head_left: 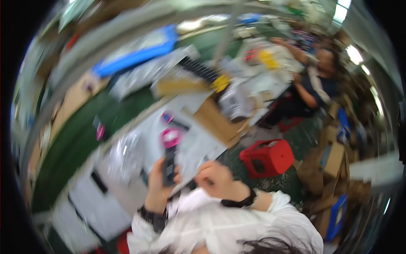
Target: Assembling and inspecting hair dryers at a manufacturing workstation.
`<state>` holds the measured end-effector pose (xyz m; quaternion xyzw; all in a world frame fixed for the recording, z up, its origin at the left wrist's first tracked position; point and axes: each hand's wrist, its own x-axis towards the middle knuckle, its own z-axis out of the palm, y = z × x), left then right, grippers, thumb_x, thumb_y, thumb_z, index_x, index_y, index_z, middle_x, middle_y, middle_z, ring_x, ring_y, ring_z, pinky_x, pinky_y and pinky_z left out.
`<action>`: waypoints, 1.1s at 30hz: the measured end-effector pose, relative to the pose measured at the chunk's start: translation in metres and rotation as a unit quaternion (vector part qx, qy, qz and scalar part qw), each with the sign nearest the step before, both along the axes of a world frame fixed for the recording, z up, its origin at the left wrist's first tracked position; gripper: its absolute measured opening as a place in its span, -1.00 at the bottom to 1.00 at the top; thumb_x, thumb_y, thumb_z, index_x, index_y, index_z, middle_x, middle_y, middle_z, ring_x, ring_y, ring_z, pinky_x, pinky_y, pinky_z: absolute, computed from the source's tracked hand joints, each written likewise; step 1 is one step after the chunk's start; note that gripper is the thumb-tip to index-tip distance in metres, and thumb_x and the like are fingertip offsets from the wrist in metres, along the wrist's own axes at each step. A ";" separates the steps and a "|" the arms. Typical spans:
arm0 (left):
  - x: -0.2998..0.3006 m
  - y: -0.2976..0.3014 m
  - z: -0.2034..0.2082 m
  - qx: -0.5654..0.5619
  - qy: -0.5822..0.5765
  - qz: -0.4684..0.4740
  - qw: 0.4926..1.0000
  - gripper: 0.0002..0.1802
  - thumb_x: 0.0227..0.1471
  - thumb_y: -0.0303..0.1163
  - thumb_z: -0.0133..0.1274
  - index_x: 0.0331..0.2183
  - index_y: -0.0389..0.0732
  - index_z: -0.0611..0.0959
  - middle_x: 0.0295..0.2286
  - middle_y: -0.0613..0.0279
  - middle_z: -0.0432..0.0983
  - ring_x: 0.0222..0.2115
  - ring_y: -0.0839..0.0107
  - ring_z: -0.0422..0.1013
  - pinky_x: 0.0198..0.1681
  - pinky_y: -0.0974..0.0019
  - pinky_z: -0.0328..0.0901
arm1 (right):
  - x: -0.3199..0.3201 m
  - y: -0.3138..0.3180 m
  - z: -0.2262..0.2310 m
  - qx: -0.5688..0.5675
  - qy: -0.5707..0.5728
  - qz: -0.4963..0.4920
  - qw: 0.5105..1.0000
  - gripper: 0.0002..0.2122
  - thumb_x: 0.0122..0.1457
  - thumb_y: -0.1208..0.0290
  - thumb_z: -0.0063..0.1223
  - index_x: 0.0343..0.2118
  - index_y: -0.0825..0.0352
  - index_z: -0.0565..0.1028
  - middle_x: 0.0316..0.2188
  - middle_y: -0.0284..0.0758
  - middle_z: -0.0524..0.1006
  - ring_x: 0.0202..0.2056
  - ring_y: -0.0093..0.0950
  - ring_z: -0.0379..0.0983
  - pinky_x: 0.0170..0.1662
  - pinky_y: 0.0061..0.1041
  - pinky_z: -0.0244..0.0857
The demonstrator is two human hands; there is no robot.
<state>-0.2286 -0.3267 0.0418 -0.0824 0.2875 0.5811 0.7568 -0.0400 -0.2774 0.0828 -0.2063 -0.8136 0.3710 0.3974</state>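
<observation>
My left hand (157,184) is wrapped round the black handle of a device with a pink ring (170,164) at its top; the ring points away from me. Close to its right, my right hand (215,180) is closed with the fingers bent together, and blur hides what they may hold. A similar black device with a pink part (179,123) lies on the white table sheet (196,146) beyond the ring. Another small pink and black piece (100,132) rests on the green surface at the left.
Clear plastic bags (124,154) lie left of my hands. Open cardboard (218,120) covers the table's right side. A red stool (268,157) stands on the floor at right. Another person (315,82) sits farther off, near cartons (334,161). A blue tray (139,48) sits at the back.
</observation>
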 end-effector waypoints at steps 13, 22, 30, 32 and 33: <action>0.110 0.046 -0.032 0.376 0.399 -0.249 0.798 -0.58 0.06 -0.05 -0.14 -0.25 -0.24 0.44 -0.46 0.22 0.40 -0.50 0.43 0.32 -0.47 0.41 0.26 | 0.141 -0.080 -0.075 -0.088 -0.249 -0.232 0.936 -0.85 0.03 0.45 -0.14 -0.32 0.29 0.39 -0.45 -0.18 0.45 -0.38 -0.20 0.41 -0.39 -0.28 0.28; 0.226 0.077 0.119 0.210 0.038 -0.401 0.891 -0.55 0.06 0.04 -0.29 -0.40 -0.18 0.41 -0.64 0.25 0.28 -0.77 0.43 0.22 -0.73 0.45 0.15 | 0.188 -0.149 -0.071 -0.178 -0.306 -0.447 0.822 -0.80 0.01 0.38 -0.08 -0.29 0.29 0.39 -0.40 -0.18 0.47 -0.33 -0.18 0.41 -0.33 -0.27 0.30; 0.291 0.031 0.210 0.366 -0.253 -0.582 0.681 -0.53 0.09 0.10 -0.32 -0.15 -0.07 0.26 -0.50 0.12 0.34 -0.67 0.32 0.36 -0.65 0.40 0.26 | 0.202 -0.180 -0.074 -0.126 -0.213 -0.546 0.800 -0.77 0.04 0.36 -0.11 -0.25 0.32 0.42 -0.38 -0.11 0.47 -0.30 -0.18 0.41 -0.25 -0.25 0.27; 0.286 0.027 0.212 0.366 -0.229 -0.572 0.698 -0.49 0.08 0.11 -0.34 -0.23 -0.16 0.30 -0.52 0.14 0.34 -0.69 0.35 0.35 -0.65 0.41 0.25 | 0.198 -0.181 -0.072 -0.118 -0.241 -0.539 0.799 -0.78 0.03 0.38 -0.09 -0.25 0.32 0.42 -0.38 -0.11 0.47 -0.30 -0.19 0.41 -0.25 -0.28 0.28; 0.285 0.025 0.213 0.369 -0.214 -0.569 0.703 -0.44 0.08 0.13 -0.37 -0.31 -0.24 0.34 -0.55 0.16 0.34 -0.71 0.37 0.34 -0.65 0.42 0.25 | 0.199 -0.181 -0.067 -0.104 -0.272 -0.544 0.787 -0.78 0.03 0.39 -0.08 -0.25 0.33 0.42 -0.38 -0.12 0.46 -0.31 -0.21 0.41 -0.26 -0.30 0.28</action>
